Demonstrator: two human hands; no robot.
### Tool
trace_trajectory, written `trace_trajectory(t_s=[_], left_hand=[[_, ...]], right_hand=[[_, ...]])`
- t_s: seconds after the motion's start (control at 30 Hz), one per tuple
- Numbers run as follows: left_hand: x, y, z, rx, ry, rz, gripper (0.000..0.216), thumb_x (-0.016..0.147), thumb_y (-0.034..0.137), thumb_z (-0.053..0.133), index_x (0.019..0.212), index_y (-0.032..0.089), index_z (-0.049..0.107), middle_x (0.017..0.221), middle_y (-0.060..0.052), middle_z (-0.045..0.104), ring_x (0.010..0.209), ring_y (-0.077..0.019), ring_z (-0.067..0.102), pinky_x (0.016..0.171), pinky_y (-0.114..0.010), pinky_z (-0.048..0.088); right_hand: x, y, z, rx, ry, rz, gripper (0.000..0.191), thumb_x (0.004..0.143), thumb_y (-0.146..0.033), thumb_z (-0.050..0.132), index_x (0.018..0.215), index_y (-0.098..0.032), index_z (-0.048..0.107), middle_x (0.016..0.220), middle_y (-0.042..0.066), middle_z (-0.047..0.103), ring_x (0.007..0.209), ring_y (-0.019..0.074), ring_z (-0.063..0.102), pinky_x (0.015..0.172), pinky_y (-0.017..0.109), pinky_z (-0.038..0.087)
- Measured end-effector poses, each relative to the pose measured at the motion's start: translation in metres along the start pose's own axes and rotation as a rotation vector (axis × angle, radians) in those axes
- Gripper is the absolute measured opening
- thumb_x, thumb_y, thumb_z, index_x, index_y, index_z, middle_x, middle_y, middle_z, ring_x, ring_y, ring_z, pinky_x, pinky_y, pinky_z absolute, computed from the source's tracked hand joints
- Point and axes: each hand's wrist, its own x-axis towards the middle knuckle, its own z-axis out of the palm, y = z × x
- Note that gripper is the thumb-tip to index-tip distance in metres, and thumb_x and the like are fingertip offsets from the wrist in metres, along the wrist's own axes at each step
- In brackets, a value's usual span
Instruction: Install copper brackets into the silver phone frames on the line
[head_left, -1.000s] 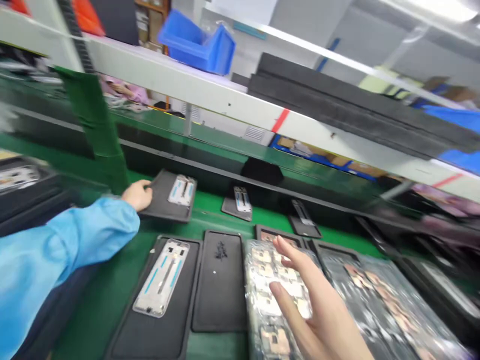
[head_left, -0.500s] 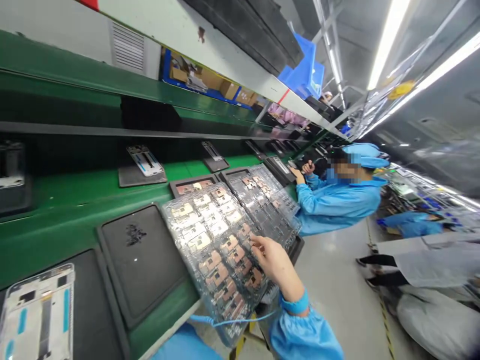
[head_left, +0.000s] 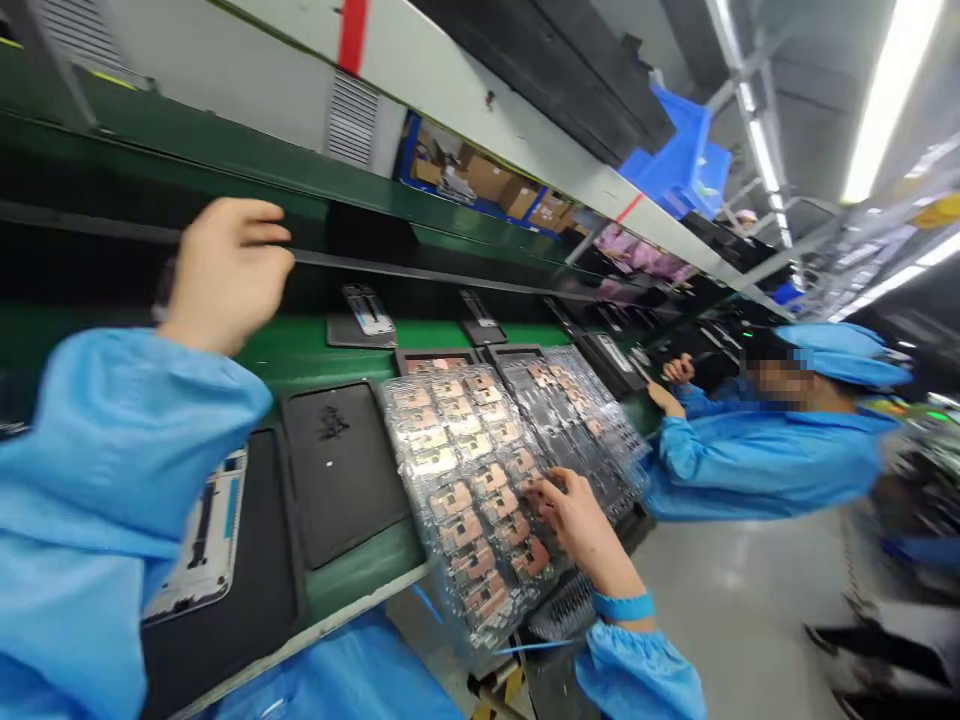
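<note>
My right hand (head_left: 589, 525) is at the right edge of a clear plastic tray (head_left: 480, 640). Its fingers are bent and pinched on a small copper-coloured circuit board (head_left: 537, 495) there. Several similar circuit boards (head_left: 491, 478) lie in the tray's pockets. My left hand (head_left: 229, 270) is raised at the left, over the green bench, its back towards me. Its fingers are slightly bent and apart, with nothing seen in them. Below the left sleeve, a silver phone frame (head_left: 214, 535) lies on a black pad, partly hidden by the sleeve.
A black tray (head_left: 341, 490) lies between the phone frame and the clear tray. Farther along the green bench (head_left: 292, 345) are phone frames (head_left: 369, 310) on dark pads. A second clear tray (head_left: 577, 400) adjoins the first. A co-worker in blue (head_left: 765, 450) works at the right.
My left hand has come into view at the left and hides part of the bench. The view has swung left. My right hand remains at the tray's right edge.
</note>
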Motion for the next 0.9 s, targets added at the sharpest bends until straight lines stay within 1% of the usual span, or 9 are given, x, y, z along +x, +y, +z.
trace_trajectory(t_s=[0.1,0.2,0.27,0.37,0.47,0.57,0.73,0.8,0.9], left_hand=[[-0.064,0.008,-0.009,-0.170,-0.051,-0.076,0.040,0.099,0.019,0.055,0.137,0.007,0.055,0.127,-0.010,0.068,0.116,-0.0235,0.068,0.094,-0.032,0.056],[-0.153,0.012,-0.023,-0.229,-0.100,-0.155,0.027,0.099,0.029,0.057,0.123,0.019,0.066,0.121,-0.006,0.072,0.113,-0.0221,0.071,0.099,-0.034,0.058],[-0.210,0.012,-0.029,-0.292,-0.278,-0.376,0.027,0.100,0.039,0.058,0.120,0.025,0.070,0.125,-0.005,0.072,0.118,-0.0231,0.068,0.102,-0.034,0.056],[-0.268,0.007,-0.026,-0.538,-0.536,-0.663,0.038,0.097,0.047,0.064,0.127,0.024,0.069,0.129,-0.009,0.072,0.120,-0.0254,0.068,0.103,-0.035,0.057],[-0.284,0.000,-0.020,-0.807,-0.591,-0.790,0.052,0.088,0.055,0.075,0.123,0.016,0.072,0.109,-0.012,0.078,0.102,-0.0276,0.075,0.088,-0.036,0.064],[-0.276,-0.016,-0.027,-0.819,-0.469,-0.854,0.058,0.082,0.064,0.077,0.102,0.010,0.075,0.083,-0.011,0.079,0.075,-0.0249,0.077,0.073,-0.035,0.066],[-0.265,-0.057,-0.056,-0.691,-0.113,-0.959,0.065,0.082,0.070,0.073,0.111,0.012,0.067,0.095,-0.010,0.081,0.077,-0.0250,0.079,0.075,-0.035,0.067],[-0.266,-0.066,-0.062,-0.670,-0.039,-0.985,0.067,0.080,0.070,0.074,0.113,0.012,0.066,0.095,-0.010,0.082,0.075,-0.0256,0.079,0.076,-0.036,0.068],[-0.265,-0.070,-0.063,-0.666,0.000,-1.007,0.068,0.076,0.071,0.077,0.107,0.012,0.066,0.092,-0.011,0.082,0.073,-0.0264,0.079,0.073,-0.034,0.068]], right_hand=[[0.014,0.007,-0.009,0.046,0.013,-0.054,0.020,0.087,-0.012,0.054,0.095,-0.020,0.071,0.115,0.019,0.068,0.105,0.0340,0.066,0.089,0.051,0.058],[0.024,-0.007,-0.028,0.127,-0.003,-0.101,0.016,0.096,-0.023,0.049,0.090,-0.024,0.063,0.085,0.009,0.073,0.075,0.0248,0.071,0.066,0.035,0.061],[0.027,-0.041,-0.040,0.267,-0.036,-0.096,0.017,0.102,-0.034,0.049,0.104,-0.025,0.063,0.083,0.006,0.075,0.070,0.0225,0.073,0.057,0.029,0.058],[0.028,-0.124,-0.046,0.585,-0.191,-0.206,0.026,0.102,-0.041,0.057,0.125,-0.028,0.060,0.097,0.006,0.079,0.087,0.0216,0.077,0.072,0.027,0.060],[0.040,-0.209,-0.036,0.745,-0.432,-0.420,0.023,0.098,-0.032,0.067,0.119,-0.027,0.061,0.091,0.002,0.079,0.084,0.0188,0.076,0.075,0.025,0.057],[0.075,-0.256,-0.017,0.709,-0.505,-0.499,0.022,0.093,-0.026,0.073,0.110,-0.025,0.059,0.092,0.000,0.077,0.077,0.0150,0.074,0.069,0.022,0.055],[0.157,-0.259,0.030,0.359,-0.303,-0.399,0.009,0.094,-0.010,0.061,0.094,-0.020,0.060,0.086,0.004,0.072,0.079,0.0180,0.070,0.071,0.027,0.050],[0.177,-0.256,0.049,0.274,-0.285,-0.379,0.014,0.091,-0.005,0.059,0.088,-0.019,0.060,0.085,0.006,0.070,0.079,0.0197,0.068,0.073,0.029,0.048],[0.187,-0.256,0.065,0.180,-0.276,-0.397,0.012,0.093,-0.008,0.057,0.088,-0.019,0.061,0.085,0.005,0.067,0.076,0.0189,0.066,0.071,0.028,0.046]])
